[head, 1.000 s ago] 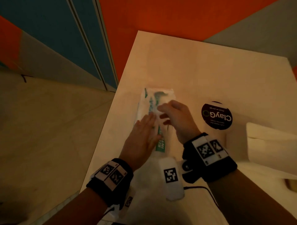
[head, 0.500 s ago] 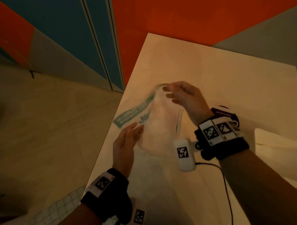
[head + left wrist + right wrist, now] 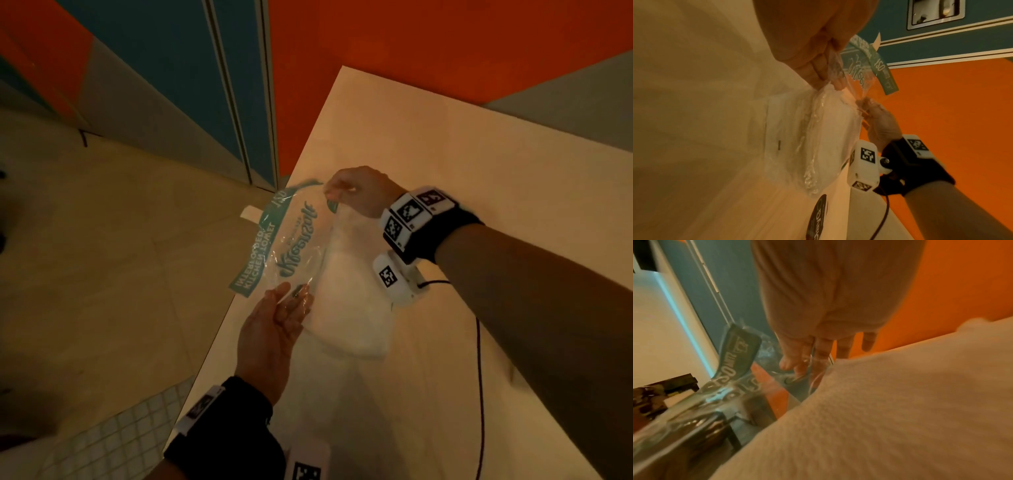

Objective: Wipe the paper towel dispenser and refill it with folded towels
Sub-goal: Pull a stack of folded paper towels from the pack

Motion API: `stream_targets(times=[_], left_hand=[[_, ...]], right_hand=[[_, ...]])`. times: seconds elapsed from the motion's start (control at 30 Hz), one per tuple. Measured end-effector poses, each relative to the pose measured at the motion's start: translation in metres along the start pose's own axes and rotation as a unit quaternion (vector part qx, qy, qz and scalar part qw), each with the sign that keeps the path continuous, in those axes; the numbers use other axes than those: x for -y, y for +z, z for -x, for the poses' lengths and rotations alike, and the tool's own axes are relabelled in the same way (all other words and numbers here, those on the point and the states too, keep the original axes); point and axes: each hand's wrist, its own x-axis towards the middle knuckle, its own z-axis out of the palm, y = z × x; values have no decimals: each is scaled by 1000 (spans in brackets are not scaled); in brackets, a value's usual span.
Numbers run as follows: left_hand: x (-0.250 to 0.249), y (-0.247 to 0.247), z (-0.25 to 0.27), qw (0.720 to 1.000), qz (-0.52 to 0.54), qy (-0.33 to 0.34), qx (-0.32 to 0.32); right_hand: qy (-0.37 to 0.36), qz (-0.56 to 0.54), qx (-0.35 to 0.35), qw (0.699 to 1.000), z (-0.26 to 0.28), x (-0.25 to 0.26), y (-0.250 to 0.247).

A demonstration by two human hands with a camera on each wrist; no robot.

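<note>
A clear plastic wrapper (image 3: 294,246) with green print is held up over the white counter (image 3: 445,154), and a stack of folded white towels (image 3: 349,308) sits in its lower part. My right hand (image 3: 334,193) pinches the wrapper's far top edge between thumb and forefinger. My left hand (image 3: 294,298) grips the near edge of the plastic, seen pinched in the left wrist view (image 3: 828,78). The film is stretched between the two hands. In the right wrist view the towels (image 3: 900,402) fill the foreground, blurred. I cannot pick out the dispenser.
A round black ClayGo label (image 3: 818,216) lies on the counter near the pack. A black cable (image 3: 479,359) runs across the counter on the right. Blue partition panels (image 3: 205,85) and an orange wall (image 3: 411,51) stand behind. The counter's left edge drops to beige floor tiles (image 3: 102,274).
The pack lay flat under my left palm. Now it is lifted, my right hand has pulled the wrapper's edge up and away, and my left hand grips the near edge.
</note>
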Motion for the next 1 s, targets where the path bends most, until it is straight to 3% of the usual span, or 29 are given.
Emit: stream_targets(times=[0.13, 0.27, 0.33, 0.5, 0.6, 0.67, 0.73, 0.8, 0.87, 0.93, 1.0], left_hand=[[2, -3, -2, 999, -11, -45, -5], [5, -7, -5, 996, -6, -82, -17], [5, -10, -4, 995, -18, -96, -30], [0, -16, -1, 993, 16, -117, -30], [-6, -24, 5, 991, 23, -127, -24], [-8, -32, 10, 993, -36, -94, -57], [-17, -35, 17, 986, -112, 15, -122], [-31, -31, 25, 954, -212, 175, -116], [-42, -13, 32, 898, -345, 274, -15], [-45, 11, 35, 833, -459, 289, 106], [-41, 37, 28, 773, -536, 284, 184]], right_hand=[[51, -2, 14, 999, -21, -1, 6], [76, 159, 37, 984, -31, 0, 20], [72, 174, 17, 982, -31, 1, 19], [66, -77, -60, 993, -14, 4, -14], [-27, -26, -28, 999, 32, 13, -35], [-72, 54, 29, 996, 75, 13, -34], [-99, 138, 55, 984, 120, 12, -18], [-94, 207, 55, 972, 158, 12, 6], [-87, 243, 32, 966, 185, 11, 33], [-69, 242, 39, 967, 199, 11, 55], [-44, 222, 33, 974, 206, 11, 69]])
